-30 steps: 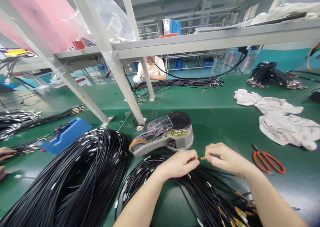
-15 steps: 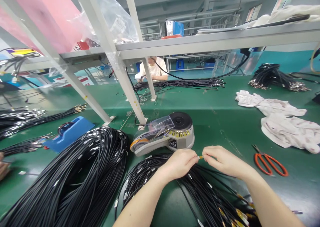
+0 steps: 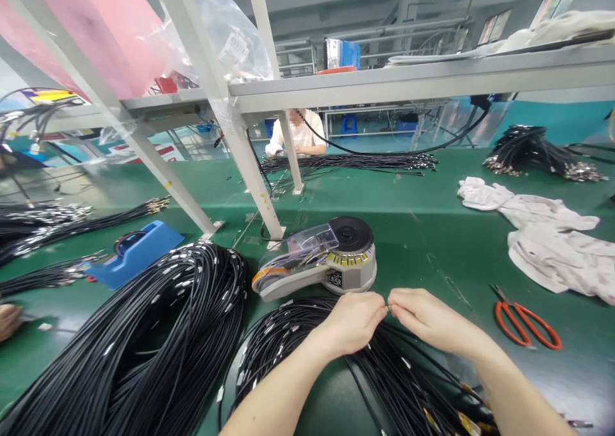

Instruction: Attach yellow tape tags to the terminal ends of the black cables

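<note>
My left hand (image 3: 358, 321) and my right hand (image 3: 427, 317) meet fingertip to fingertip over a bundle of black cables (image 3: 398, 378). Both are closed in a pinch on a small yellowish piece (image 3: 389, 307), mostly hidden between the fingers. Just behind my left hand stands a round tape dispenser (image 3: 353, 273) with a black top and yellow tape pieces around its rim. White tags show on the cables, and yellow pieces lie on their ends near my right forearm.
Orange-handled scissors (image 3: 526, 321) lie at the right, with white gloves (image 3: 557, 244) behind. A large cable coil (image 3: 192, 314) and a blue tape holder (image 3: 137, 253) are at the left. Shelf posts (image 3: 245, 161) rise behind. A person (image 3: 300, 132) sits across; another hand (image 3: 9, 321) shows far left.
My hands have come closer together, and less of the yellowish piece shows between them. The whole view has shifted slightly.
</note>
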